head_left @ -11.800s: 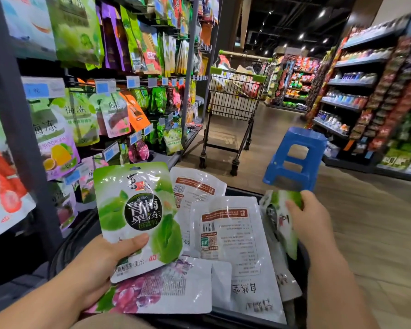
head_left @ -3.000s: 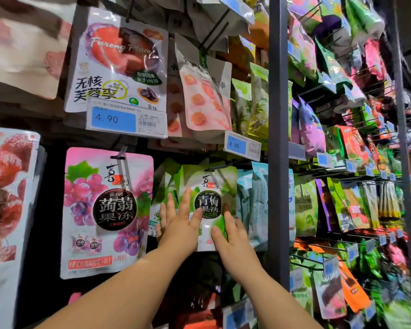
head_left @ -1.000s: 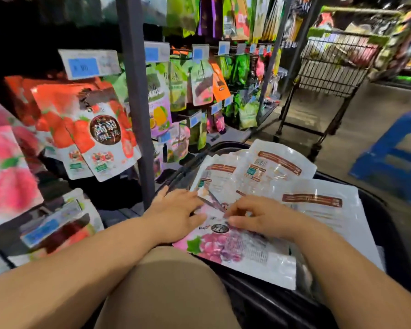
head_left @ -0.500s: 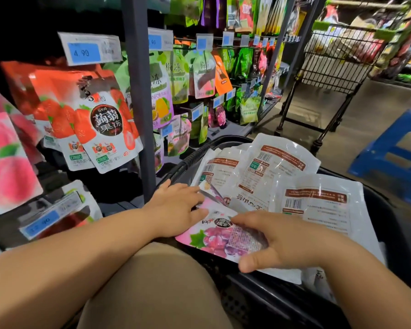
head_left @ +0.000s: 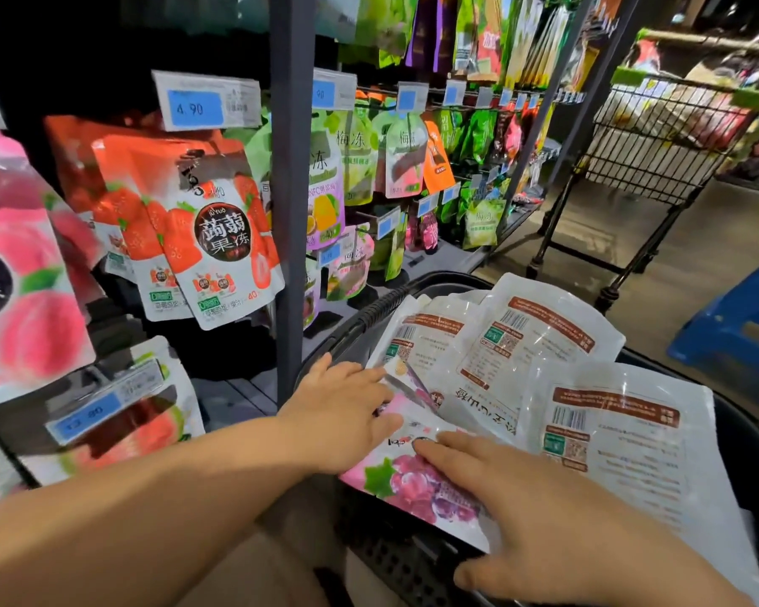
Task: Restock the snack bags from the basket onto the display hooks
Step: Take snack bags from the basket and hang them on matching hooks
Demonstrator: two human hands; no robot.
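A black basket [head_left: 371, 313] in front of me holds several snack bags. Most lie back side up, white with brown labels [head_left: 531, 339]. A pink grape-print bag [head_left: 417, 484] lies face up at the near left of the pile. My left hand [head_left: 347, 409] rests flat on that bag's upper left edge, fingers spread. My right hand [head_left: 513, 510] lies palm down across the grape bag, fingers pointing left. Neither hand has closed around a bag. Strawberry bags [head_left: 211, 238] hang on display hooks at the left.
A dark upright post [head_left: 290, 190] of the rack stands just left of the basket. Price tags [head_left: 202, 102] stick out from the hook ends. A wire shopping cart [head_left: 658, 138] stands ahead on the right, a blue plastic stool [head_left: 741, 317] to the right of the basket.
My right hand has slid toward me and flattened over the grape bag. My left hand has stayed on the bag's left edge. The view has tipped slightly.
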